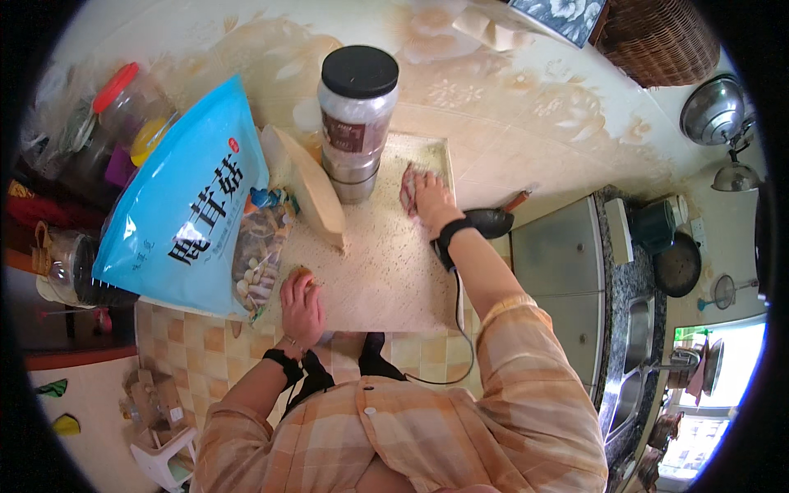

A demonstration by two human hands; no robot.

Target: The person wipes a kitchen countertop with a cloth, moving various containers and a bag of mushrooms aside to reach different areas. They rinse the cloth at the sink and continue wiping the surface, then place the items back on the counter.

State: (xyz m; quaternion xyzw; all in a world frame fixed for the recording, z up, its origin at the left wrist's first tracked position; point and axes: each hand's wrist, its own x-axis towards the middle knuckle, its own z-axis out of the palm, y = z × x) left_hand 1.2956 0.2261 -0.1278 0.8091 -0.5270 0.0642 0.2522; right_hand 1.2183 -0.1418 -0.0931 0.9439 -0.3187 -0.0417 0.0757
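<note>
My right hand [433, 200] presses a crumpled red-and-white cloth [408, 190] onto the far right part of a speckled, light tabletop [388, 277]. Near the front left edge, my left hand [303, 311] rests with its fingers at a small orange-brown thing [301, 272], mostly covered by them; whether it is gripped is not clear. Beyond that hand lie a clear bag of dried mushroom slices [262, 265] and a large blue pouch [191, 209] with printed writing. A tan packet [311, 191] stands beside a black-lidded jar [359, 105], which hides part of a metal container [354, 179].
A dark pan [490, 223] sits just past the table's right edge. Farther right are grey cabinets [558, 259] and a counter with a steel sink [638, 333]. Lidded jars [132, 101] crowd the left. A cable [465, 345] hangs from my right wristband.
</note>
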